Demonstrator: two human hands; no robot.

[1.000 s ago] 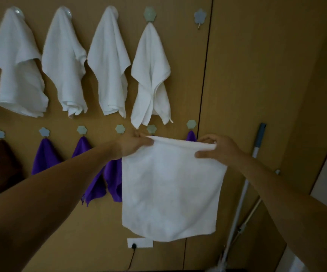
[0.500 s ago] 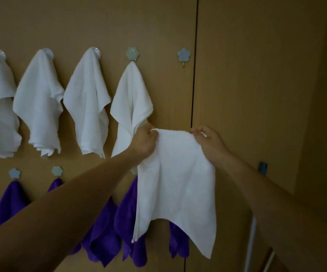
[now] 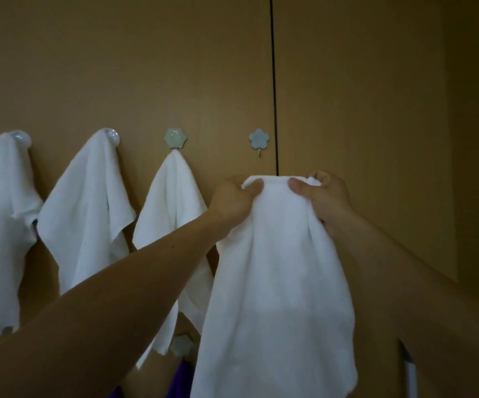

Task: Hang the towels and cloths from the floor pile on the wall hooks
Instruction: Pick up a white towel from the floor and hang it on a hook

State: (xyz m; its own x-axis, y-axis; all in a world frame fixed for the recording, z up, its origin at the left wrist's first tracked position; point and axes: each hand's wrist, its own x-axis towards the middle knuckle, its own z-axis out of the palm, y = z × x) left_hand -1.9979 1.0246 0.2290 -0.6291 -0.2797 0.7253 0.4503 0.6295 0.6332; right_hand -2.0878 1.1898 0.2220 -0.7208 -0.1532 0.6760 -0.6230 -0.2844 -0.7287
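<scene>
White hung towels are lined at frame left. Held towel, centre frame, long axis down, is pinched at its top edge by left hand; empty blue hook is sited just above, nearer that hand; other end is pinched by right hand.

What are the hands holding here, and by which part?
Both the left hand and the right hand pinch a white towel along its bunched top edge, thumbs in front; the rest hangs free below.

both hands gripping white towel, empty blue hook above
</scene>
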